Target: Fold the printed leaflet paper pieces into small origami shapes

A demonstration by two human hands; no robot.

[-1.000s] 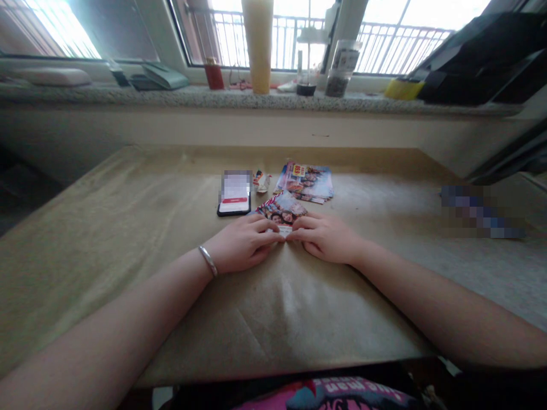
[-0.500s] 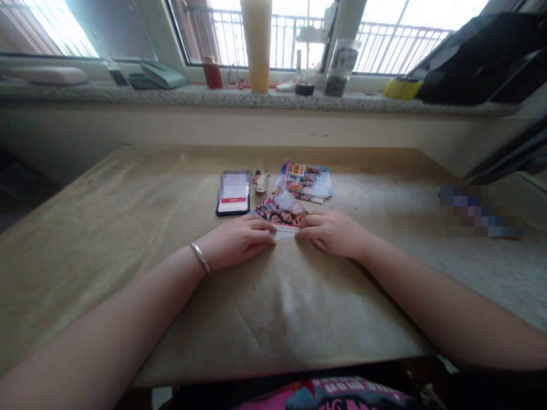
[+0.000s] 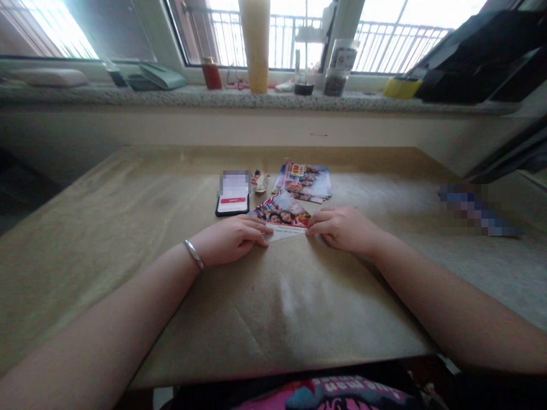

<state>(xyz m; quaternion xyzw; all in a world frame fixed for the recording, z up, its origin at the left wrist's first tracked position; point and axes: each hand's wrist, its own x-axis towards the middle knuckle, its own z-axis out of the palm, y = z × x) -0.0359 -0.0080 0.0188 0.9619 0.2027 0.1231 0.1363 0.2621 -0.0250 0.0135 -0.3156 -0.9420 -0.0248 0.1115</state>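
A printed paper flyer (image 3: pixel 287 215) with a colourful photo lies on the table in front of me, its near edge showing a pale strip with small text. My left hand (image 3: pixel 234 238) grips the flyer's near left corner with thumb and fingers. At the near right corner, my right hand (image 3: pixel 342 229) pinches the paper between thumb and fingertips. Just beyond it lies a stack of similar flyers (image 3: pixel 308 179). A phone (image 3: pixel 233 204) with a lit screen rests to the left, past my left hand. Beside the phone sits a small crumpled or folded paper piece (image 3: pixel 260 182).
The table (image 3: pixel 273 319) has a tan, shiny cover. A blurred-out flat object (image 3: pixel 474 210) lies at the right. On the window sill (image 3: pixel 239 99) stand a red jar (image 3: pixel 211 74), a tall yellowish cylinder (image 3: pixel 257 51), clear containers (image 3: pixel 335 82), yellow tape (image 3: pixel 399 87) and a black bag (image 3: pixel 478 62).
My right hand has slid to the right along the flyer's near edge, and my left hand slightly left. More of the pale strip shows between them.
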